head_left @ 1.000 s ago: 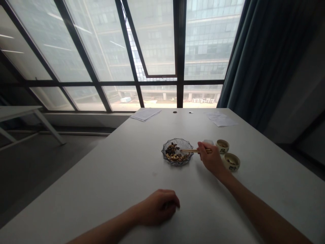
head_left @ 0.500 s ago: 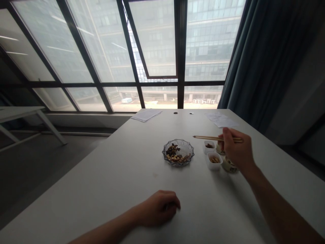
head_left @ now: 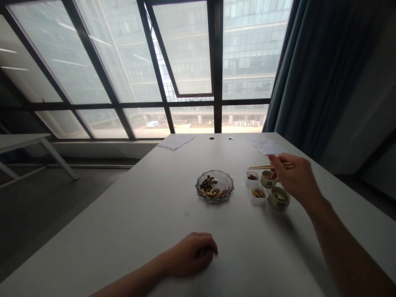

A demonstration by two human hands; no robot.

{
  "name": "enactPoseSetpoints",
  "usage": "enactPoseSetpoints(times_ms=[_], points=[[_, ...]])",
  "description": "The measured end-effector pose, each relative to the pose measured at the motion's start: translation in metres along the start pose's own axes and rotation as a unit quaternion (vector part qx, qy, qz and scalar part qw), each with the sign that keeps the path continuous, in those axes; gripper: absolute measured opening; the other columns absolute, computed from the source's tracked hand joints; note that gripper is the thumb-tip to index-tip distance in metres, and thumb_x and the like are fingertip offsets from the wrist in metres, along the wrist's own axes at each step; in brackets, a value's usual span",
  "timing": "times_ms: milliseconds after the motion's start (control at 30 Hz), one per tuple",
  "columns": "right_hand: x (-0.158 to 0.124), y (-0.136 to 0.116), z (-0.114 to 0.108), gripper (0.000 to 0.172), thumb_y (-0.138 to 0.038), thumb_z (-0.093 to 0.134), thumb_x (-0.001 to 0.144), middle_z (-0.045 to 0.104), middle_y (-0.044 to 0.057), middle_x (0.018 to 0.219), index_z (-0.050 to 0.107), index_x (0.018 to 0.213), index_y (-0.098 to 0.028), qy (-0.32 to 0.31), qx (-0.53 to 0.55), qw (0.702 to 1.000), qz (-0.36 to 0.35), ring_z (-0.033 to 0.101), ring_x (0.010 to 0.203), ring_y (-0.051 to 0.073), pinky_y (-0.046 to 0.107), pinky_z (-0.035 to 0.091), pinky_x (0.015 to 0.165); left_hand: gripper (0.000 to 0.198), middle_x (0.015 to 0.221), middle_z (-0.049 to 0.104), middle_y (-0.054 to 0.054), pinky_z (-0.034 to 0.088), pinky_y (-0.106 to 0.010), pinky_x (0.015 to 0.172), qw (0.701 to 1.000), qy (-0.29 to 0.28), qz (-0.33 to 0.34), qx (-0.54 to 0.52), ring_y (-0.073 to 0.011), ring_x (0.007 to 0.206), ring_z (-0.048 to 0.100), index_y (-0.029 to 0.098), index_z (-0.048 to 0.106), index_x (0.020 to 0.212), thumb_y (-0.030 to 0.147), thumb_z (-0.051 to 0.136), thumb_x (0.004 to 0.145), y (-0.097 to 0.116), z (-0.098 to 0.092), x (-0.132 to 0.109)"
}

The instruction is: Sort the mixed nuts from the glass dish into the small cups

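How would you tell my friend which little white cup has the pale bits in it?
On the long white table, find the ribbed glass dish. To its right stand two small square white tubs. Choose the nearer white tub, with pale pieces inside; the farther tub holds dark pieces.

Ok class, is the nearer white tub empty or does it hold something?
It holds something: the nearer white tub has pale pieces of food lying inside it, seen over its rim.

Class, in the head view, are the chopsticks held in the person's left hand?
No: the chopsticks are in the right hand, while the left hand rests on the white table away from them.
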State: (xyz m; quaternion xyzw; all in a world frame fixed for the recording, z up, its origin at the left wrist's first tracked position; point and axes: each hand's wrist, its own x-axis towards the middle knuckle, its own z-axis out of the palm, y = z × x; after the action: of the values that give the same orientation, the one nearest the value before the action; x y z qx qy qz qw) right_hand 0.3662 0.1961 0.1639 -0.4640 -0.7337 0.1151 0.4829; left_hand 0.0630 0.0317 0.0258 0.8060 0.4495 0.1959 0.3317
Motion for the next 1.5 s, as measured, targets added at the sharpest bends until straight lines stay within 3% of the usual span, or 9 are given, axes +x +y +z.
enactPoseSetpoints(times_ms=[100,233,400,567,900,1133,1333,1500], points=[[-0.004,-0.007,0.009,0.05,-0.062,0.056,0.095,0.065,0.003,0.055,0.066,0.07,-0.019,-0.019,0.088,0.996,0.023,0.061,0.046,0.018,0.028,0.046,0.047,0.024,0.092,0.068,-0.002,0.048,-0.023,0.074,1.0,0.002,-0.002,0.001,-0.0143,0.077,0.06,0.02,0.069,0.101,0.011,0.055,0.084,0.0,0.0,0.0],[0.001,-0.02,0.037,0.055,-0.066,0.054,0.093,0.064,0.004,0.054,0.066,0.07,-0.018,-0.084,0.152,0.984,0.041,0.058,0.043,0.017,0.028,0.043,0.043,0.024,0.09,0.068,-0.001,0.047,-0.022,0.073,1.0,0.006,0.004,-0.004,-0.0137,0.075,0.059,0.02,0.07,0.1,0.01,0.054,0.084,-0.001,0.002,0.0],[0.021,-0.024,0.082,0.059,-0.064,0.049,0.096,0.061,0.004,0.054,0.06,0.059,-0.02,-0.129,0.066,0.989,-0.029,0.053,0.048,0.016,0.029,0.038,0.048,0.026,0.088,0.067,-0.001,0.047,-0.022,0.072,0.999,0.016,0.024,-0.013,-0.0134,0.074,0.059,0.019,0.07,0.101,0.009,0.054,0.083,-0.003,0.005,0.0],[0.031,-0.021,0.105,0.058,-0.061,0.05,0.095,0.058,0.003,0.053,0.051,0.053,-0.021,-0.136,-0.011,0.99,-0.045,0.049,0.052,0.016,0.03,0.032,0.052,0.029,0.087,0.066,-0.001,0.047,-0.021,0.071,0.999,0.02,0.033,-0.019,-0.0126,0.073,0.059,0.019,0.071,0.102,0.007,0.055,0.082,-0.005,0.005,0.0],[0.023,-0.021,0.113,0.049,-0.051,0.049,0.096,0.049,-0.001,0.055,0.044,0.058,-0.021,-0.149,-0.021,0.989,0.01,0.038,0.055,0.014,0.03,0.024,0.055,0.029,0.089,0.068,-0.002,0.048,-0.021,0.073,0.999,0.012,0.027,-0.021,-0.0136,0.076,0.062,0.02,0.071,0.102,0.006,0.056,0.081,-0.001,0.003,-0.001],[0.019,-0.018,0.105,0.043,-0.043,0.046,0.098,0.053,0.0,0.057,0.049,0.061,-0.021,-0.173,0.0,0.985,0.014,0.044,0.054,0.014,0.029,0.025,0.055,0.026,0.092,0.068,-0.001,0.047,-0.021,0.074,1.0,0.008,-0.003,-0.018,-0.0131,0.078,0.062,0.02,0.069,0.099,0.006,0.055,0.082,0.003,0.0,-0.001],[0.013,-0.016,0.098,0.048,-0.045,0.043,0.1,0.058,0.003,0.055,0.059,0.063,-0.019,-0.221,0.053,0.971,0.07,0.052,0.052,0.014,0.027,0.031,0.053,0.023,0.089,0.066,0.0,0.045,-0.021,0.072,1.0,-0.005,-0.004,-0.021,-0.0127,0.076,0.059,0.021,0.068,0.1,0.008,0.055,0.085,0.004,-0.002,-0.001],[0.01,-0.017,0.099,0.045,-0.045,0.05,0.097,0.056,0.001,0.055,0.053,0.06,-0.02,-0.204,0.061,0.975,0.065,0.048,0.049,0.013,0.027,0.029,0.052,0.024,0.089,0.066,0.0,0.045,-0.022,0.074,1.0,-0.013,-0.005,-0.018,-0.0132,0.077,0.059,0.022,0.067,0.101,0.008,0.055,0.085,0.006,-0.004,-0.002]])
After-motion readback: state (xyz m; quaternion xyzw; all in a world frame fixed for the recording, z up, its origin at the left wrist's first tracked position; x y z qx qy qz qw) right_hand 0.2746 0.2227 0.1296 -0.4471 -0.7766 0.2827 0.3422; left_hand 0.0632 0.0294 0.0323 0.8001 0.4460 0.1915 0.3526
